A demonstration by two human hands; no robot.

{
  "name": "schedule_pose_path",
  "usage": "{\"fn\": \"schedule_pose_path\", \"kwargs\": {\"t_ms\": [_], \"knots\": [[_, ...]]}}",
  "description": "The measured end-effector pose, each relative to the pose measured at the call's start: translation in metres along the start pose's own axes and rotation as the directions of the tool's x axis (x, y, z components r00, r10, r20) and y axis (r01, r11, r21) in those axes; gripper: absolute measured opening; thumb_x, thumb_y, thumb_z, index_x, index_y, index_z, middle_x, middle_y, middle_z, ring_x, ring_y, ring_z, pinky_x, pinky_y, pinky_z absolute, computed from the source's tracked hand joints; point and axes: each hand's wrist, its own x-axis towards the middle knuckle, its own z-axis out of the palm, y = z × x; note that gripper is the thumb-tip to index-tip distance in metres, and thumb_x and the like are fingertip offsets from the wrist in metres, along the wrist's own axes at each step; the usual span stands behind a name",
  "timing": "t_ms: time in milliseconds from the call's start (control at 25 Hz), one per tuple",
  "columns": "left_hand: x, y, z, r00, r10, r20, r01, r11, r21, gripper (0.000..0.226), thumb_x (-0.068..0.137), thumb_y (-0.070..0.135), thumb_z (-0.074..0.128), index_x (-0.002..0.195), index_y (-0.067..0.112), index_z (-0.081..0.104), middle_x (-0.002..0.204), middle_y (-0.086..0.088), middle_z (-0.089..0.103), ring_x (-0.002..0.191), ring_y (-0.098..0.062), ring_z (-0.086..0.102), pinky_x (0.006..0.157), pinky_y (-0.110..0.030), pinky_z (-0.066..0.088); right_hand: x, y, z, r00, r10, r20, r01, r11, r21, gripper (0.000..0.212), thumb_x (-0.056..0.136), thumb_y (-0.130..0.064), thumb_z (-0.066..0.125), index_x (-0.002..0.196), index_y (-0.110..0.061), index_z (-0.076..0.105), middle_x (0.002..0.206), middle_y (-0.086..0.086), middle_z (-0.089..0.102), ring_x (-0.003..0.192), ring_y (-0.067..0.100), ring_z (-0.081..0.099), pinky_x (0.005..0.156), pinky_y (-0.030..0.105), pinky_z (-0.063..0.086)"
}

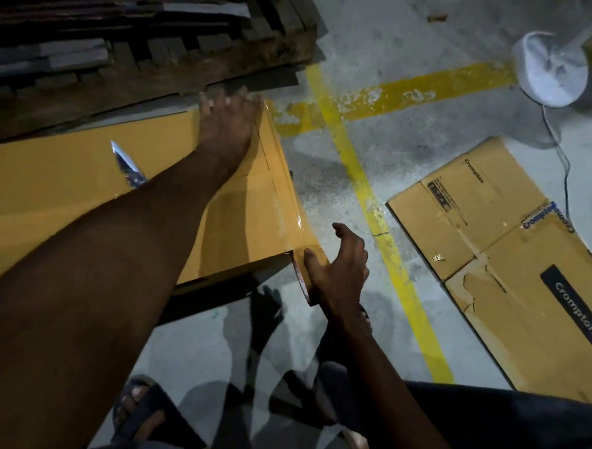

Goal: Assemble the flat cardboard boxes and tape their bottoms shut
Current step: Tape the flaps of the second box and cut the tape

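You're on a warehouse floor: bare concrete floor crossed by worn yellow painted lines, a wooden pallet stacked with flat cardboard, and a printed Crompton carton lying near a pedestal fan base.

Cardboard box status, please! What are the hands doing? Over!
Left hand flat, pressing far end of cardboard box. Right hand grips tape roll at near corner. Tape strip runs along box edge. Blade lies on box, off the strip.

Knife on box; flattened carton right, beyond floor line.
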Motion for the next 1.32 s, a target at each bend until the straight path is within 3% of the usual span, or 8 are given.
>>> {"fn": "schedule_pose_path", "kwargs": {"t_ms": [280,400,520,600,680,920,1200,1320], "knots": [[-0.133,0.023,-0.01,0.96,0.231,0.159,-0.259,0.947,0.19,0.056,0.102,0.022,0.023,0.154,0.011,0.004,0.162,-0.005,-0.004,0.147,-0.038,0.004,0.113,-0.063,0.004,0.022,-0.061,0.005,0.964,-0.207,0.168,0.232,0.962,-0.145,0.071,0.088,-0.057,0.03,0.149,-0.022,0.037,0.16,0.004,0.027,0.149,0.026,0.016,0.118,0.054,0.008],[-0.174,0.031,-0.013,0.955,0.213,0.207,-0.236,0.967,0.095,0.06,0.101,0.029,0.027,0.153,0.01,0.004,0.162,-0.01,0.003,0.147,-0.037,0.006,0.115,-0.058,0.006,0.027,-0.09,0.022,0.929,-0.285,0.237,0.322,0.937,-0.135,0.063,0.094,-0.047,0.029,0.15,-0.019,0.037,0.161,0.007,0.027,0.149,0.028,0.02,0.119,0.051,0.015],[-0.234,0.026,-0.01,0.931,0.238,0.278,-0.258,0.966,0.034,0.061,0.098,0.033,0.035,0.152,0.009,0.017,0.159,-0.018,0.012,0.146,-0.039,0.004,0.116,-0.052,0.011,0.012,-0.121,0.056,0.784,-0.474,0.4,0.553,0.826,-0.104,0.053,0.1,-0.038,0.035,0.146,-0.014,0.045,0.153,0.015,0.04,0.139,0.034,0.039,0.112,0.048,0.034],[-0.269,0.014,-0.006,0.934,0.226,0.277,-0.232,0.973,-0.009,0.053,0.098,0.031,0.038,0.147,0.012,0.032,0.154,-0.015,0.029,0.143,-0.034,0.018,0.117,-0.047,0.012,-0.007,-0.139,0.085,0.624,-0.522,0.581,0.725,0.665,-0.181,0.049,0.101,-0.035,0.044,0.147,-0.021,0.042,0.155,0.012,0.036,0.137,0.034,0.039,0.107,0.047,0.036],[-0.288,0.001,-0.005,0.953,0.183,0.241,-0.178,0.983,-0.044,0.051,0.097,0.026,0.042,0.146,0.013,0.035,0.15,-0.013,0.035,0.139,-0.032,0.027,0.115,-0.043,0.018,-0.024,-0.148,0.102,0.558,-0.508,0.656,0.81,0.504,-0.299,0.045,0.098,-0.037,0.05,0.142,-0.028,0.046,0.153,0.008,0.037,0.133,0.033,0.04,0.101,0.052,0.038],[-0.316,-0.017,0.0,0.951,0.157,0.268,-0.168,0.986,0.018,0.074,0.089,0.035,0.052,0.151,0.009,0.021,0.161,-0.013,-0.003,0.147,-0.039,0.003,0.117,-0.054,0.014,-0.025,-0.151,0.071,0.669,-0.485,0.564,0.739,0.513,-0.436,0.04,0.094,-0.045,0.054,0.119,-0.014,0.06,0.119,0.009,0.056,0.11,0.034,0.05,0.081,0.043,0.043],[-0.319,0.029,0.019,0.979,-0.051,0.197,0.056,0.998,-0.018,0.075,0.069,0.034,0.074,0.136,0.009,0.051,0.158,-0.021,0.015,0.143,-0.048,0.015,0.107,-0.061,0.027,0.008,-0.131,0.022,0.696,-0.3,0.652,0.679,0.572,-0.461,0.067,0.072,-0.038,0.077,0.124,-0.013,0.043,0.113,0.014,0.063,0.107,0.036,0.058,0.08,0.041,0.045],[-0.307,0.057,0.023,0.989,-0.04,0.142,0.052,0.996,-0.077,0.069,0.073,0.033,0.067,0.135,0.007,0.051,0.158,-0.021,0.016,0.144,-0.043,0.017,0.109,-0.059,0.027,0.032,-0.122,0.006,0.656,-0.311,0.688,0.723,0.518,-0.456,0.055,0.077,-0.028,0.074,0.122,-0.009,0.05,0.117,0.016,0.062,0.11,0.037,0.059,0.084,0.039,0.049]]}}
